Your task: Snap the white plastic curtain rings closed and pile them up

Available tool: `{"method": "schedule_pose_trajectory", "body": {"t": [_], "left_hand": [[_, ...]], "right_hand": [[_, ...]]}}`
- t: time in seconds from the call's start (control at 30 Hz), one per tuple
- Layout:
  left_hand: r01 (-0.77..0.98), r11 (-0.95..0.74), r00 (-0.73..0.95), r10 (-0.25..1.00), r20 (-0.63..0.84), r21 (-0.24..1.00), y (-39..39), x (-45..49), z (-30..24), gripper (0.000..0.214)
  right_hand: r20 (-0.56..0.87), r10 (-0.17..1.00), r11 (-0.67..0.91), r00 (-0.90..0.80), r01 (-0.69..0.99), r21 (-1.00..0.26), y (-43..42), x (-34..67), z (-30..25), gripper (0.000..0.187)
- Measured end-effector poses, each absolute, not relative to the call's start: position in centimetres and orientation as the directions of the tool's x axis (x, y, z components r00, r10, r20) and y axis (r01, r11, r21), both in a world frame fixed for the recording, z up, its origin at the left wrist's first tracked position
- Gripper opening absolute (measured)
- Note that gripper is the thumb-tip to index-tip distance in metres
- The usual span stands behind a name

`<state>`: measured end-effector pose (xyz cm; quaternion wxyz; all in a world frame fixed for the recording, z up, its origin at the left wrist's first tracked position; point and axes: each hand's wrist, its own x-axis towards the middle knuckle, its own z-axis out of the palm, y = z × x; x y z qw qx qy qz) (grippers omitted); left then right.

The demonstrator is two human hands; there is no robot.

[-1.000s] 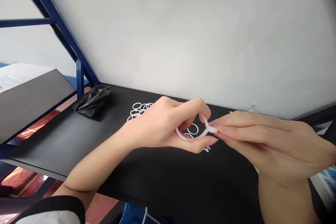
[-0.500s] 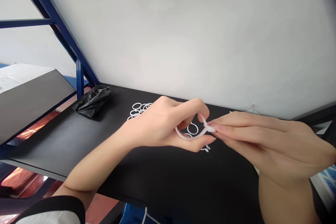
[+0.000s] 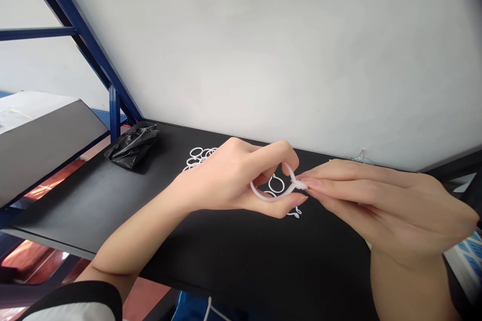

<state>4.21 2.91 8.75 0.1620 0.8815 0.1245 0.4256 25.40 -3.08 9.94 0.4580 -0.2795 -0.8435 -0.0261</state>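
Note:
Above the black tabletop (image 3: 241, 256), both hands are on one white plastic ring (image 3: 271, 199) with a small joint or tab at its right side. My left hand (image 3: 241, 175) is closed round the ring, index finger curled over its top and thumb along its lower edge. My right hand (image 3: 369, 200) pinches the tab with straight fingertips pressed together; the fingers cover the tab's end. Behind the left hand, several more white rings (image 3: 196, 152) lie in a cluster, partly hidden. Another loose ring (image 3: 276, 185) shows through the opening of the held one.
A crumpled black plastic bag (image 3: 133, 145) lies at the table's far left. Blue metal framing (image 3: 90, 55) rises at the left, beside a grey panel (image 3: 52, 145). The white wall (image 3: 263, 50) stands behind the table. Something blue with a white cord (image 3: 208, 306) is below the front edge.
Almost nothing differs. The right hand and the ring's tab have shifted very slightly to the left; both hands keep their hold on the ring.

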Motion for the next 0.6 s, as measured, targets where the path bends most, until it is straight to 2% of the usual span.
{"method": "schedule_pose_trajectory", "body": {"t": [0.33,0.47,0.53,0.6], "left_hand": [[0.098,-0.909,0.617,0.375,0.692,0.406,2.9,4.2,8.6,0.02],[0.171,-0.918,0.625,0.382,0.681,0.358,3.3,4.1,8.8,0.018],[0.264,-0.913,0.647,0.407,0.644,0.311,4.1,4.1,8.6,0.02],[0.396,-0.875,0.672,0.482,0.562,0.278,5.4,4.2,8.0,0.028]], "right_hand": [[0.795,0.452,0.841,-0.404,0.49,-0.23,-3.1,25.1,9.8,0.041],[0.784,0.472,0.827,-0.403,0.511,-0.235,-2.5,25.2,9.5,0.036],[0.742,0.535,0.787,-0.404,0.559,-0.263,-1.9,25.5,9.3,0.027],[0.568,0.707,0.676,-0.421,0.638,-0.369,-1.1,25.7,9.0,0.015]]}}
